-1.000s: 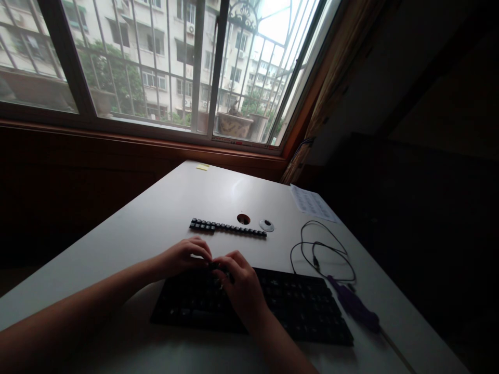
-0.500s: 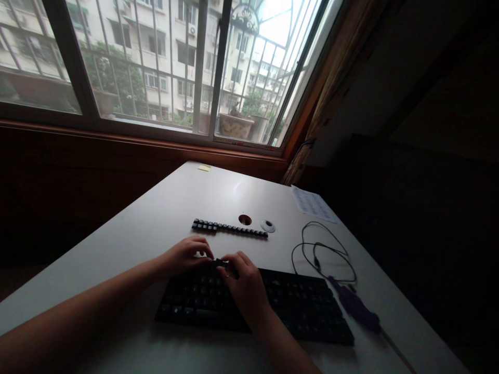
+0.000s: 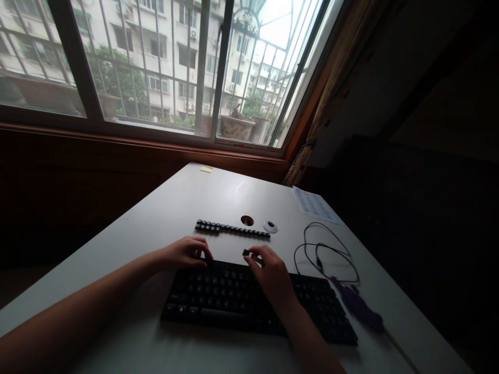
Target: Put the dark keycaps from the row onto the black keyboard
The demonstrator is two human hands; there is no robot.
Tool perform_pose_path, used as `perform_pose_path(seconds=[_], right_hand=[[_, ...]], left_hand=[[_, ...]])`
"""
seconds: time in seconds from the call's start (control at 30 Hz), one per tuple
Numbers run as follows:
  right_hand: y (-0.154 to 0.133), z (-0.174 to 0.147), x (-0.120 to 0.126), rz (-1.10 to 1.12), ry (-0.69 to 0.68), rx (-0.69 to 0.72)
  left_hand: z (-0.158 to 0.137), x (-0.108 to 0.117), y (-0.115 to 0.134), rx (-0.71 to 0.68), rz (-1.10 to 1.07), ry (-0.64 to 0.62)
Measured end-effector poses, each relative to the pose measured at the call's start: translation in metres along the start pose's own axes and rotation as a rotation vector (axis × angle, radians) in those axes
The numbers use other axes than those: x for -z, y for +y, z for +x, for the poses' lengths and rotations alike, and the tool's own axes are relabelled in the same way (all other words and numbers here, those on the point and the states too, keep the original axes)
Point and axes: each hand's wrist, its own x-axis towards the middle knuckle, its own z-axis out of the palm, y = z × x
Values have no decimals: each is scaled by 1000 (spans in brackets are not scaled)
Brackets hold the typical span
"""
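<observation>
Head view: right hand pinches key by one end near keyboard's far edge, likely for control; left hand bends at far left corner, perhaps steadying, grip unclear; key rows lie beyond, presumably for order.

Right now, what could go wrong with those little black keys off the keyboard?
The small, dark, plastic-looking keycap is pinched by the right hand at its fingertips, so it might slip. The long line of small black keycaps lies near a round, open hole in the smooth white desk; a bump could perhaps send one in.
</observation>
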Motion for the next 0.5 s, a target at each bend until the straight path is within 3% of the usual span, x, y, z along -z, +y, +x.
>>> perform_pose_path(seconds=[0.27,0.5], right_hand=[[3,-1,1,-118,-148,-115],[1,-2,-2,-118,-150,-134]], left_hand=[[0,0,-4,-57,46,39],[-2,4,-12,-87,89,91]])
